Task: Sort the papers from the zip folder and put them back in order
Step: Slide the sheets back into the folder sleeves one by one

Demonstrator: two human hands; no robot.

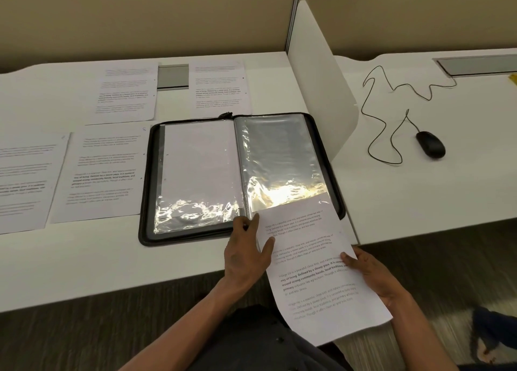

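Observation:
A black zip folder (151,186) lies open on the white desk, showing clear plastic sleeves. The left sleeve (201,163) has a blank-looking sheet inside; the right sleeve (279,158) looks empty and shines. A printed paper (313,267) has its top edge at the mouth of the right sleeve and hangs off the desk edge toward me. My left hand (246,253) holds the paper's left edge, fingers at the sleeve's bottom corner. My right hand (372,275) grips the paper's right edge, thumb on top.
Several printed sheets lie spread on the desk (84,264) left of and behind the folder, such as one (103,172) beside it and one (219,88) behind it. A white divider (316,71) stands at right; beyond it a black wired mouse (430,144).

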